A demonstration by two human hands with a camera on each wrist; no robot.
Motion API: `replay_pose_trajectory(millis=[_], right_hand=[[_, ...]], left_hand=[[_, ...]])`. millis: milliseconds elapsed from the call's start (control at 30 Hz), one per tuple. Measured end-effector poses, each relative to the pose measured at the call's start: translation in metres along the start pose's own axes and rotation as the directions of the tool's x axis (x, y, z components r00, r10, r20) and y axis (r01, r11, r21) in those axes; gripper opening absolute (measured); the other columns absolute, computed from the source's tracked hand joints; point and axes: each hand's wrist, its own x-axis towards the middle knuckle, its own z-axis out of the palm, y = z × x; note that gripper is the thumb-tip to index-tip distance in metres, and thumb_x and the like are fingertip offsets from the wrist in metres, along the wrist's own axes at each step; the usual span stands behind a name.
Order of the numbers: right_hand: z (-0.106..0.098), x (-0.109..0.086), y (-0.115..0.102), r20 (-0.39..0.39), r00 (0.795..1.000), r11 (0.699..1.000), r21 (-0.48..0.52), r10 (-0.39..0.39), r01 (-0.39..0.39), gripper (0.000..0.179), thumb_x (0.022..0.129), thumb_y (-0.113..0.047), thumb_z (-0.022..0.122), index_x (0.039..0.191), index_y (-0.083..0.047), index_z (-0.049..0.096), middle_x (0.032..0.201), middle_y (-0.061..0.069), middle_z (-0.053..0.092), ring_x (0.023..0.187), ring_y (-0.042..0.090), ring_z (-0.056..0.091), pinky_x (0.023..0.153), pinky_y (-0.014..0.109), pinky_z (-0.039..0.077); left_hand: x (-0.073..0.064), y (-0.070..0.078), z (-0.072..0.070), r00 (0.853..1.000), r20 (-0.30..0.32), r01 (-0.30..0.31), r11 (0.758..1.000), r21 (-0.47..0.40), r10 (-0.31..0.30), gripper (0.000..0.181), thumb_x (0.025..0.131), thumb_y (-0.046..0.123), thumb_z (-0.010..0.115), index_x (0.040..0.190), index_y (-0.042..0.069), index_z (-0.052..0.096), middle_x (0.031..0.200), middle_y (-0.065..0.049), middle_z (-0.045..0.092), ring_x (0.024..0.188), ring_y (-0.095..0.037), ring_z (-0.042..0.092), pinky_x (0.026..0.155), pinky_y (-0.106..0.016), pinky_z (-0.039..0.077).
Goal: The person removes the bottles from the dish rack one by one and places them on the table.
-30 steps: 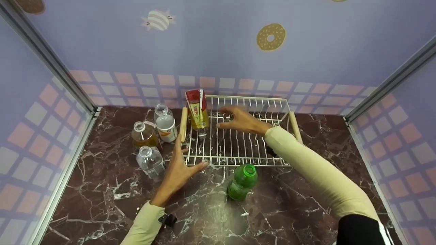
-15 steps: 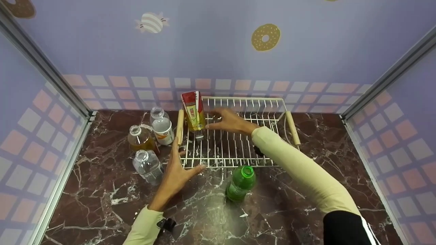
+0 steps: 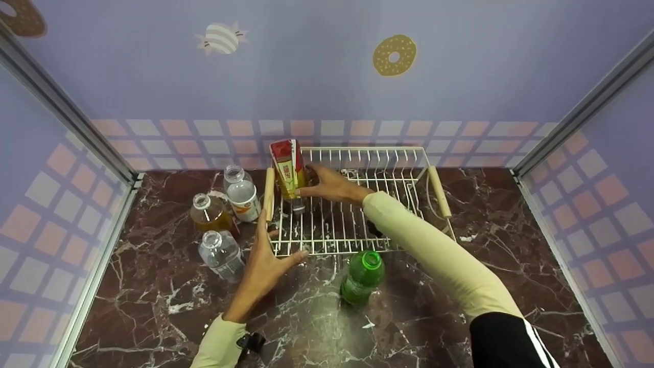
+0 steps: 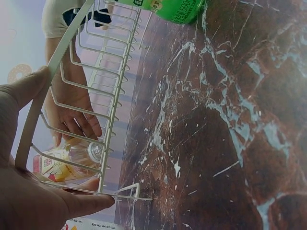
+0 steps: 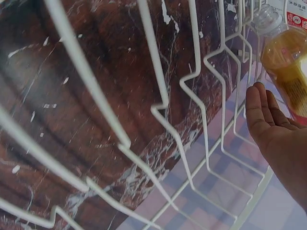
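Observation:
A white wire dish rack (image 3: 357,250) with wooden handles stands against the back wall. My left hand (image 3: 263,271) holds its front left corner, thumb along the front rail and fingers at the left side, also visible as the left hand (image 4: 29,201) in the left wrist view. A drink bottle (image 3: 287,171) with a red and yellow label leans neck down at the rack's left end. Beside that bottle is my right hand (image 3: 332,186), thumb in front and fingers partly hidden behind. In the right wrist view the right hand (image 5: 278,129) has extended fingers near the bottle (image 5: 283,62).
An upright green bottle (image 3: 363,278) stands before the rack. Left of the rack are a clear bottle (image 3: 223,255), an amber bottle (image 3: 212,214) and a white-labelled bottle (image 3: 241,194), all upright. Patterned walls (image 3: 317,76) enclose the marbled counter (image 3: 168,317).
My right hand has moved left across the rack to the red and yellow bottle. The left hand stays at the corner. The head view has shifted slightly.

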Motion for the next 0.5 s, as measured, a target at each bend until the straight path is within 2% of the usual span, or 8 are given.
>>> replay_pose_trajectory(millis=[133, 267, 500], right_hand=[[0.005, 0.003, 0.000, 0.001, 1.000, 1.000, 0.016, -0.012, 0.012, 0.098, 0.101, -0.032, 0.083, 0.176, -0.016, 0.022, 0.145, 0.015, 0.067, 0.130, 0.030, 0.067, 0.115, 0.048, 0.055], [0.008, 0.004, -0.002, -0.006, 1.000, 0.999, 0.029, -0.016, 0.016, 0.097, 0.100, -0.029, 0.084, 0.175, -0.016, 0.024, 0.141, 0.016, 0.069, 0.126, 0.031, 0.069, 0.112, 0.046, 0.058], [0.003, -0.001, -0.013, -0.016, 1.000, 1.000, 0.001, 0.005, -0.005, 0.087, 0.099, -0.023, 0.083, 0.169, -0.004, 0.035, 0.138, 0.017, 0.070, 0.124, 0.031, 0.069, 0.111, 0.045, 0.058]], left_hand=[[0.000, 0.000, 0.000, 1.000, 0.008, 0.006, 1.000, 0.002, -0.006, 0.140, 0.081, 0.038, 0.100, 0.178, 0.017, 0.001, 0.179, -0.028, 0.020, 0.153, -0.044, 0.047, 0.120, -0.073, 0.042], [-0.001, 0.000, -0.001, 1.000, 0.007, 0.016, 1.000, 0.000, -0.016, 0.141, 0.080, 0.041, 0.101, 0.178, 0.018, 0.002, 0.175, -0.030, 0.028, 0.153, -0.044, 0.047, 0.121, -0.073, 0.040], [-0.001, -0.001, -0.003, 1.000, 0.002, 0.015, 1.000, 0.009, -0.015, 0.139, 0.082, 0.037, 0.100, 0.178, 0.019, 0.001, 0.171, -0.032, 0.034, 0.152, -0.044, 0.048, 0.122, -0.072, 0.039]])
